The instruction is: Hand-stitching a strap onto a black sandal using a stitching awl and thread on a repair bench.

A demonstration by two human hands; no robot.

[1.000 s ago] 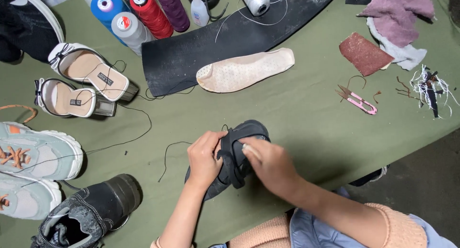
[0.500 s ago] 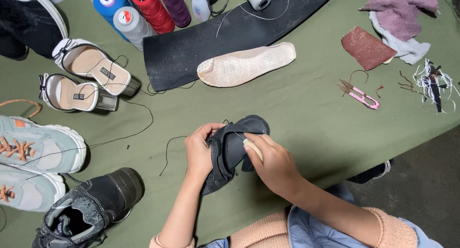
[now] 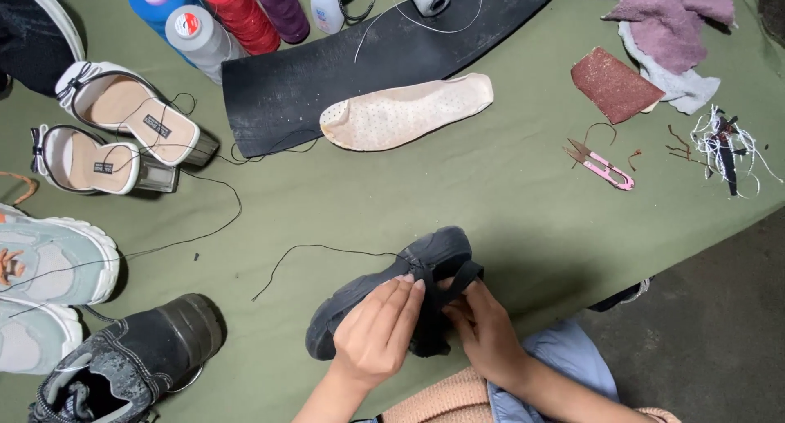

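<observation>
A black shoe (image 3: 433, 255) lies on its side on the green table cover (image 3: 507, 210), near the front edge. My left hand (image 3: 378, 325) rests on its sole side, fingers pressed against it. Beside it my right hand (image 3: 484, 329) grips the shoe's black strap. A thin black thread (image 3: 327, 250) trails from the shoe to the left across the cloth.
A beige insole (image 3: 409, 112) lies on a black rubber sheet (image 3: 327, 71). Thread spools (image 3: 233, 14) stand at the back. White heeled sandals (image 3: 123, 125), pale sneakers (image 3: 49, 259) and a black boot (image 3: 131, 358) lie left. Pink snips (image 3: 601, 165), sandpaper (image 3: 615, 84) and rags (image 3: 670, 22) are right.
The shoe and both hands have shifted toward the table's front edge. The left hand now lies flatter over the shoe's sole side.
</observation>
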